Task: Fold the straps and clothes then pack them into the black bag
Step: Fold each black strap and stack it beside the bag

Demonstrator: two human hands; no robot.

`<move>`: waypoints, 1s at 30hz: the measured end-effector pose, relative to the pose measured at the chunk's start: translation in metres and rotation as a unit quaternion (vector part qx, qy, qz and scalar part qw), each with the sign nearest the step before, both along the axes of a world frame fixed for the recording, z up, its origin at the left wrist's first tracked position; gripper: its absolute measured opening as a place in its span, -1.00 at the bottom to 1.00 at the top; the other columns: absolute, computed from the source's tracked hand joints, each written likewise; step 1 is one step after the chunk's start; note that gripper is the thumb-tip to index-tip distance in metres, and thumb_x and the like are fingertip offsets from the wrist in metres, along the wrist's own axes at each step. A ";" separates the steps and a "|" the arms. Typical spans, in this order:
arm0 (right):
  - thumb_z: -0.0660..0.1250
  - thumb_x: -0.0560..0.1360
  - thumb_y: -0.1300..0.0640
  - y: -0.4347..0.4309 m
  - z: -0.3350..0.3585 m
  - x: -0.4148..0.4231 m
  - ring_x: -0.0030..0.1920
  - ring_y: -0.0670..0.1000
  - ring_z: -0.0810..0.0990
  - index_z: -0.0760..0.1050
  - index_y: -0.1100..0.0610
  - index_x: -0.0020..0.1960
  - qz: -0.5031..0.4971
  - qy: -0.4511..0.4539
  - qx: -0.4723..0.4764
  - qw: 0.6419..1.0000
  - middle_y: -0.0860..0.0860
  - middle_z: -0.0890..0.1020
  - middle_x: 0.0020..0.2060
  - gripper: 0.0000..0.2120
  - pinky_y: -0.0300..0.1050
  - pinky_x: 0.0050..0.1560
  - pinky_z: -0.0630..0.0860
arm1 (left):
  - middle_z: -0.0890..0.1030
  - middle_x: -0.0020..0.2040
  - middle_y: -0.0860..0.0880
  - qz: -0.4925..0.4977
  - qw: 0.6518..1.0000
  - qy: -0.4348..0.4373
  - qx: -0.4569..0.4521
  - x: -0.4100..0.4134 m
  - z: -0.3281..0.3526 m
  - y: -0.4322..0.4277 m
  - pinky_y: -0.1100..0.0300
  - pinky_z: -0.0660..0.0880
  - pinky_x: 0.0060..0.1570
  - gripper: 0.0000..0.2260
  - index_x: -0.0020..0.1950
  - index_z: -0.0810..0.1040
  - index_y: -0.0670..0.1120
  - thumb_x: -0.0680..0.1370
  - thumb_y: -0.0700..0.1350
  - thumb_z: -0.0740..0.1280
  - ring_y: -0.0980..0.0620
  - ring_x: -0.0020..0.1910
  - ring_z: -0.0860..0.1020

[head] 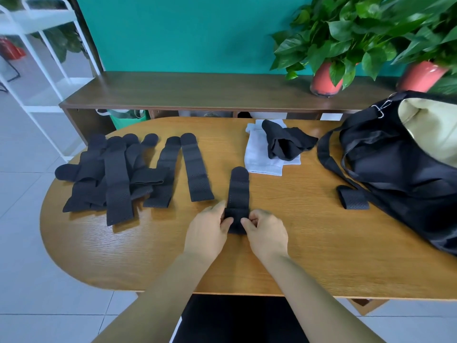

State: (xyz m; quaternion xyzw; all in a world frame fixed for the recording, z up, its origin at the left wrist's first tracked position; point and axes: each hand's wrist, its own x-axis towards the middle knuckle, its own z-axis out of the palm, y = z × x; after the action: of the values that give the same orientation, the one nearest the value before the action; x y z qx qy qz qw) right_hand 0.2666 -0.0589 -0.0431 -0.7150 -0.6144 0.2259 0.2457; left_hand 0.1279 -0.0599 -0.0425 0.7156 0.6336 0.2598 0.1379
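Strap pinched by left hand, right hand, black bag cropped

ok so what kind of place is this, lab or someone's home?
Likely a home or casual office, not a lab: a wooden table, a low sideboard with potted plants against a teal wall, and a white shelf rack.

perforated matt cloth strap, grained wood table
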 end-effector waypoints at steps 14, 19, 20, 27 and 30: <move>0.30 0.53 0.05 -0.006 -0.003 -0.001 -0.16 -0.08 0.55 0.37 -0.01 0.22 -0.003 0.006 0.032 0.999 -0.11 0.55 -0.18 -0.72 -0.19 -0.21 0.49 | 0.46 0.15 -0.04 -0.001 0.996 0.083 -0.032 0.004 0.000 0.002 0.19 0.52 0.02 -0.69 0.34 0.44 -0.06 0.63 -0.01 0.18 -0.01 0.00 0.56; 0.29 0.54 0.07 -0.007 -0.004 -0.002 -0.06 -0.07 0.55 0.53 0.01 0.13 0.026 -0.031 0.063 0.997 -0.08 0.53 0.06 -0.82 -0.18 -0.14 0.52 | 0.46 0.20 -0.07 -0.014 0.997 0.063 -0.029 0.004 -0.001 0.001 0.21 0.51 0.06 -0.63 0.44 0.34 -0.08 0.63 -0.06 0.17 0.00 0.07 0.55; 0.29 0.54 0.06 -0.008 -0.004 -0.001 -0.06 -0.07 0.56 0.53 0.01 0.14 0.029 -0.033 0.063 0.997 -0.08 0.52 0.07 -0.81 -0.18 -0.14 0.52 | 0.47 0.23 -0.08 -0.026 0.998 0.052 -0.026 0.002 -0.002 0.001 0.19 0.51 0.10 -0.61 0.46 0.32 -0.08 0.63 -0.08 0.18 -0.01 0.11 0.55; 0.24 0.56 0.04 -0.010 -0.002 0.004 -0.02 -0.03 0.54 0.51 -0.01 0.24 0.065 -0.052 0.052 0.995 -0.06 0.48 0.13 -0.74 -0.18 -0.09 0.48 | 0.33 0.41 -0.04 -0.136 0.986 0.061 -0.068 -0.015 -0.003 -0.005 0.21 0.37 0.30 -0.53 0.47 0.31 -0.14 0.57 -0.11 0.25 0.02 0.29 0.41; 0.24 0.54 -0.03 -0.016 -0.002 0.007 0.14 -0.03 0.47 0.50 0.03 0.29 0.114 -0.091 0.065 0.987 -0.08 0.42 0.24 -0.65 -0.14 0.03 0.49 | 0.21 0.45 0.00 -0.153 0.980 0.087 -0.098 -0.016 0.001 -0.004 0.17 0.30 0.37 -0.46 0.50 0.25 -0.18 0.52 -0.14 0.26 0.02 0.39 0.26</move>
State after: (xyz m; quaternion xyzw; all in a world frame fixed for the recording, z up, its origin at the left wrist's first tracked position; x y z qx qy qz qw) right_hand 0.2737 -0.0744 -0.0447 -0.6404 -0.7248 0.1464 0.2075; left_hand 0.1123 -0.0639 -0.0420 0.8069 0.5488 0.1090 0.1895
